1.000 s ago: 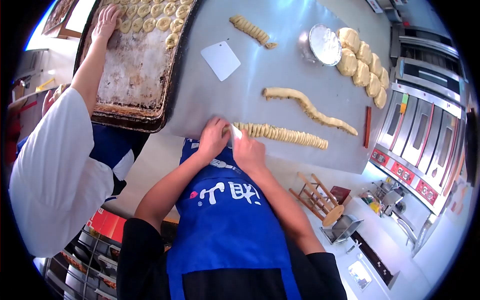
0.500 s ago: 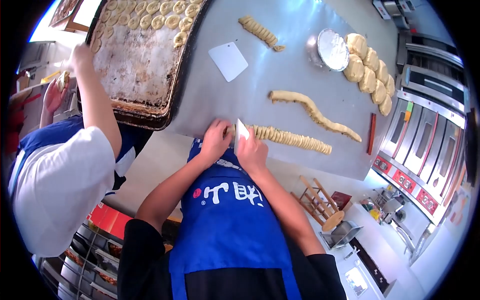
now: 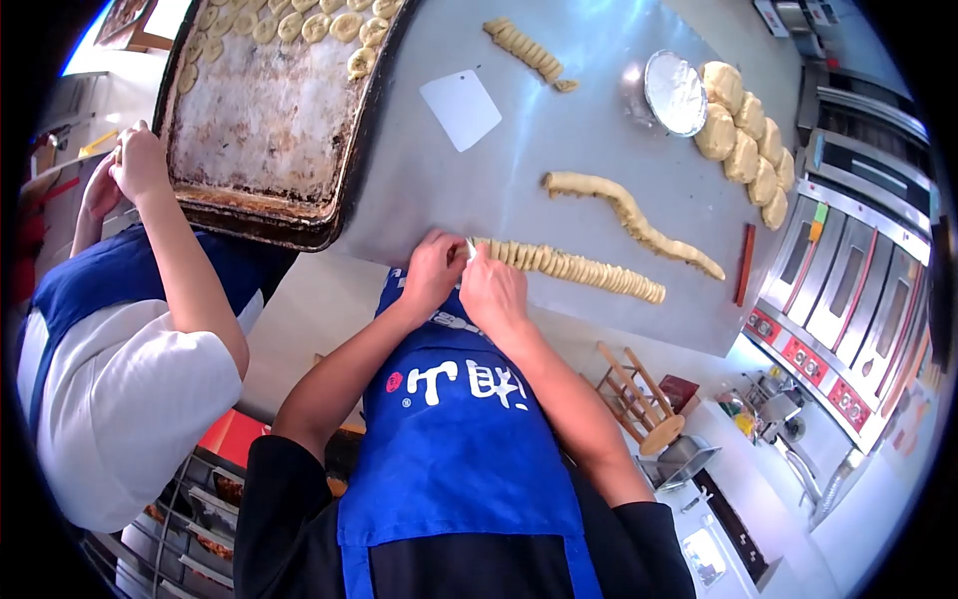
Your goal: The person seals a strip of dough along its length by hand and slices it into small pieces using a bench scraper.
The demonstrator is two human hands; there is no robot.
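Note:
A long dough roll (image 3: 579, 268), cut into many thin slices along its length, lies near the table's front edge. My left hand (image 3: 435, 270) is closed, its curled fingers at the roll's left end. Pinched in my right hand (image 3: 494, 290) is a white dough scraper (image 3: 471, 248), seen nearly edge-on at that same end, beside my left fingertips. My hands mostly hide this end of the dough. An uncut, wavy dough rope (image 3: 634, 222) lies behind the sliced roll. Further back are a short sliced roll (image 3: 529, 55) and a loose white scraper (image 3: 461, 110).
A dark-rimmed baking tray (image 3: 344, 190) at left holds rows of dough pieces (image 3: 317, 27). A co-worker (image 3: 140, 369) in a blue apron stands beside it. Dough balls (image 3: 740, 158), a bowl of white powder (image 3: 676, 93) and a reddish stick (image 3: 745, 265) are at right.
The scraper in my right hand has turned from showing its face to edge-on and shifted slightly left. The co-worker's hands have come together beside the tray.

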